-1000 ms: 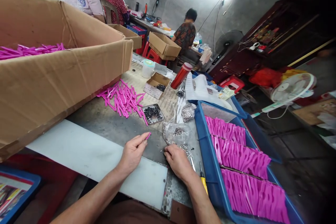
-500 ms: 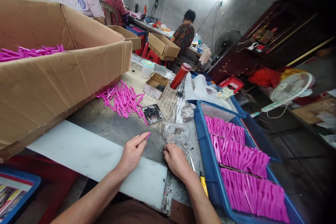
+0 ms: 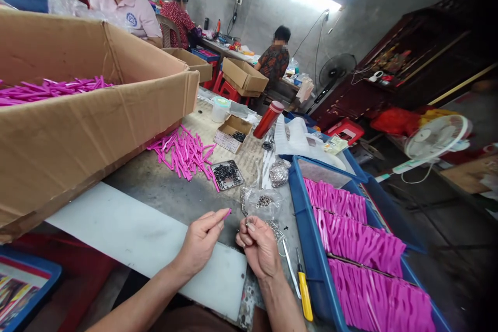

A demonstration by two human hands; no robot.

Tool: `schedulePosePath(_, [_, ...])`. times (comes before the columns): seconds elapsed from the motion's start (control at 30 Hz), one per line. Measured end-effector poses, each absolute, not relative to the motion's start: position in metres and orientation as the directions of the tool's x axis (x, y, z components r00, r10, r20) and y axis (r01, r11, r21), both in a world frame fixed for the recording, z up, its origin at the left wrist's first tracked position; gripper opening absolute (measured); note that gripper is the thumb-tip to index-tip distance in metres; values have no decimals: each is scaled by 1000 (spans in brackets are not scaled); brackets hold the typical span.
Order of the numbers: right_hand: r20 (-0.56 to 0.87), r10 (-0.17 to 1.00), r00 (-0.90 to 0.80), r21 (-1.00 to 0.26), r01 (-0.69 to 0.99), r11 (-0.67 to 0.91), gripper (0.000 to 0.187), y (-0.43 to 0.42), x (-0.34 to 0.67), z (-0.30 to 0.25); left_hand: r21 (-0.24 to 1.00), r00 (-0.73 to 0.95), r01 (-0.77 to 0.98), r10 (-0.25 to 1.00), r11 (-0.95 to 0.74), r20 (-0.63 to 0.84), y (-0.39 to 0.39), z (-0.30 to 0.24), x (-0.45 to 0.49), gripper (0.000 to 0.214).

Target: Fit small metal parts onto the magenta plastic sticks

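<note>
- The left hand [image 3: 203,233] is gripping a magenta piece [image 3: 227,213] at the centre of the frame, only its tip showing, probably leaving that end reachable.
- The right hand [image 3: 260,249], just right of it, is pinching a tiny part [image 3: 248,222], too small to identify; the 2 hands are hovering near each other, likely putting both items in easy sight.
- Loose magenta strips [image 3: 182,153] are lying on the bench [image 3: 171,202] left of centre, beside a shallow dish [image 3: 232,186] of black parts [image 3: 226,172], apparently for a short reach.
- A clear bag [image 3: 272,202] of metal bits is sitting just beyond the right hand.
- At lower right, a blue crate [image 3: 301,207] is holding 3 magenta rows [image 3: 352,238], seemingly for order.
</note>
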State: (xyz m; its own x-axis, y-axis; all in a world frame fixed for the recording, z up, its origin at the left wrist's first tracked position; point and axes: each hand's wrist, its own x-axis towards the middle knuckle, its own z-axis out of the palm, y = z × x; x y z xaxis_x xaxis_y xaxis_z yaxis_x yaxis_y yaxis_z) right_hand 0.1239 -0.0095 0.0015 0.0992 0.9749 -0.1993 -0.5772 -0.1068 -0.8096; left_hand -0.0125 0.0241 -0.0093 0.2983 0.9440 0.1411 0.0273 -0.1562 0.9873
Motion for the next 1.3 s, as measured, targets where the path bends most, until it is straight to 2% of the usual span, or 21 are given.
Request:
schedulePosePath(0.23, [-191,977,93,-771,-630,-90,11,-13,116,3,968,364,8,903,-250,230,8,6,-6,28])
schedulePosePath(0.37, [-191,975,115,-783,-617,-80,13,-13,113,5,969,379,-41,893,-245,242,5,4,-2,28])
schedulePosePath(0.8, [-185,973,139,-756,-653,-51,12,-14,110,3,958,379,-11,885,-287,269,3,5,0,29])
schedulePosePath(1.03, [-63,953,295,-872,-481,91,19,-14,107,-6,953,376,-7,882,-304,285,2,10,1,29])
schedulePosePath(1.3, [4,949,315,-924,-363,124,16,-17,112,-14,952,369,38,889,-304,270,2,11,3,29])
